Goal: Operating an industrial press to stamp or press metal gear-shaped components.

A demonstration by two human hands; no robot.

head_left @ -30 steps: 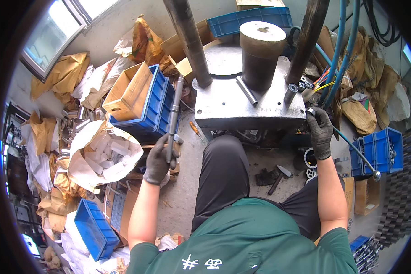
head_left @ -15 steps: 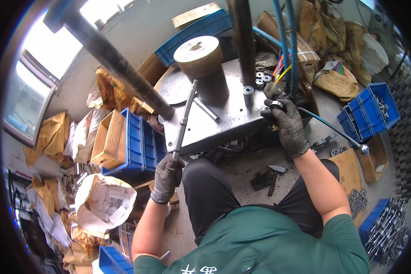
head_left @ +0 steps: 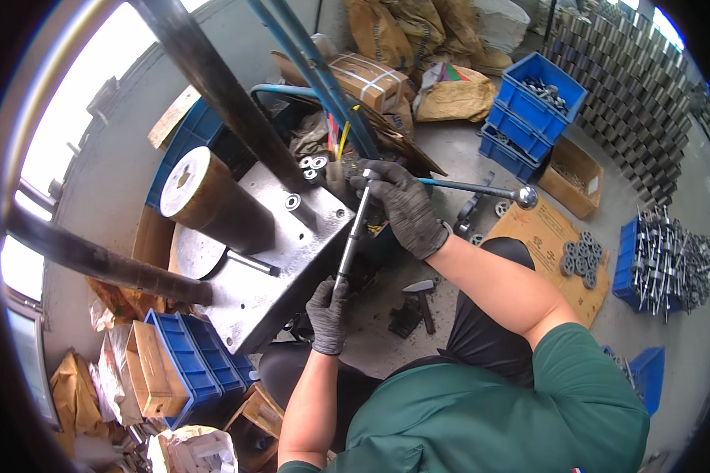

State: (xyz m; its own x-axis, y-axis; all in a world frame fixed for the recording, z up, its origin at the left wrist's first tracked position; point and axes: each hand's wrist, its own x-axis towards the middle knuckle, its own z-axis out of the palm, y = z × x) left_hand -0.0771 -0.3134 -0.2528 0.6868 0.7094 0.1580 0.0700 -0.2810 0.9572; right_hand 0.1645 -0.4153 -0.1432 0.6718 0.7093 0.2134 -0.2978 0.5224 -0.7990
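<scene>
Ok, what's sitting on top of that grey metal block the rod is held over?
On the metal block lie a big brown cylinder, a thin pin and ring-shaped parts. The left hand and right hand holding the rod cover its near edge.

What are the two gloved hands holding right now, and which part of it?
Both hold one metal rod: the left hand grips its lower end, the right hand its upper end, beside the grey steel block.
</scene>
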